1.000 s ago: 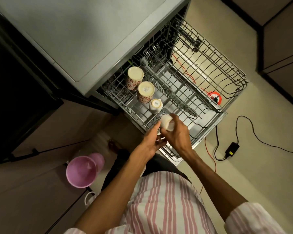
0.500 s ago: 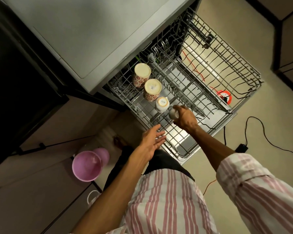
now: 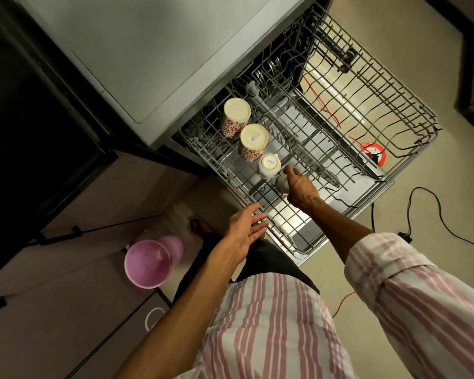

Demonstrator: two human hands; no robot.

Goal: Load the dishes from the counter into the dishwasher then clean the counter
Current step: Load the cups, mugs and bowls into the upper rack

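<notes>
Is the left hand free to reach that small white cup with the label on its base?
Probably yes: the left hand is open and holds nothing, and only bare rack lies between it and the white cup.

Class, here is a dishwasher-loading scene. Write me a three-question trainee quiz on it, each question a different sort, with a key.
1. True or false: the left hand holds a cup.
2. How many cups stand upside down in the rack, not counting the white cup in the right hand?
3. The floral cups sit: A) nearest the person, B) toward the machine, C) on the floor.

Key: 1 false; 2 three; 3 B.
</notes>
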